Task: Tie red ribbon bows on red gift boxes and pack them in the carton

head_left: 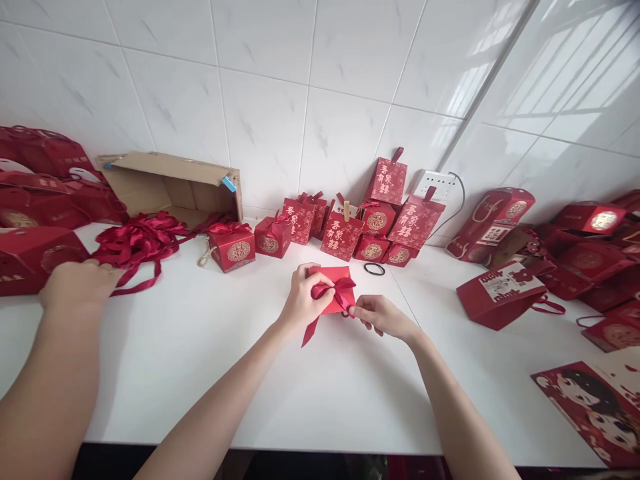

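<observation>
A small red gift box point(341, 272) stands on the white table in front of me, with a dark red ribbon bow point(344, 288) across its top. My left hand point(306, 293) is at the box's left side, thumb and fingers closed on the bow's left loop. My right hand point(381, 316) pinches the ribbon at the box's front right corner. One ribbon tail point(310, 332) hangs free at the front left. The undersides of the fingers and part of the box are hidden.
At the left, another person's hand point(80, 280) is beside a red box and a ribbon pile point(140, 247). An open cardboard box point(175, 170) and several red gift boxes point(233, 250) line the wall. A black hair tie point(374, 269) lies nearby; more red boxes point(500, 293) stand right.
</observation>
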`<state>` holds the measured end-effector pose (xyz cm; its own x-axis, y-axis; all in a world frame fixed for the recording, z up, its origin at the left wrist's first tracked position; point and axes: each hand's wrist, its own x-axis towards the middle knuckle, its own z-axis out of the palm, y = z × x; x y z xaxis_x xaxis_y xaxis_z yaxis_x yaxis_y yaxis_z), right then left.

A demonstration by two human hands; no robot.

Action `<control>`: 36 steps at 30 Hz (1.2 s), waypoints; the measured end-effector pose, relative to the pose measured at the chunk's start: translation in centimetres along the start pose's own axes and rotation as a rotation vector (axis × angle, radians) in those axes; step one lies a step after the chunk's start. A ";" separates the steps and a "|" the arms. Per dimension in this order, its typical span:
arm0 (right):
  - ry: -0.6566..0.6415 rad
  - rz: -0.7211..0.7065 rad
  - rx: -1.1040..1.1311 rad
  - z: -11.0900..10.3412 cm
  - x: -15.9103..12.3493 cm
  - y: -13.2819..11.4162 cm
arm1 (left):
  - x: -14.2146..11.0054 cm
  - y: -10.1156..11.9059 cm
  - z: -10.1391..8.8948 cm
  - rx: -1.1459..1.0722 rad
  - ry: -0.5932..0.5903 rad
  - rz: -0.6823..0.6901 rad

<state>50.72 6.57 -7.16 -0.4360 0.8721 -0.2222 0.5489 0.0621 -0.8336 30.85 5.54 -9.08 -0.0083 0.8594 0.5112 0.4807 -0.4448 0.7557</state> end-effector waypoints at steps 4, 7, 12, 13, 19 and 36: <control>-0.012 -0.013 0.011 0.0 0.1 0.0 | 0.1 0.0 -0.1 0.002 0.000 0.000; -0.032 -0.011 0.015 0.0 0.1 0.0 | 0.1 0.0 -0.1 0.010 0.013 0.018; -0.132 -0.026 0.047 -0.1 0.0 0.1 | 0.2 0.2 -0.2 0.018 0.012 0.001; -0.153 -0.028 0.052 -0.2 0.0 0.1 | 0.3 0.2 -0.3 0.021 0.009 -0.004; 0.217 -0.101 0.135 -0.4 0.4 -0.4 | 0.1 0.3 -0.6 0.014 -0.042 -0.002; 0.538 -0.264 0.131 5.4 -0.7 -0.5 | -2.9 2.2 -0.4 -0.165 0.158 -0.233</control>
<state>46.91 3.33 -9.28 -0.1056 0.9604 0.2578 0.3643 0.2786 -0.8886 31.61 1.98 -8.74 -0.2437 0.8991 0.3637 0.3011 -0.2863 0.9096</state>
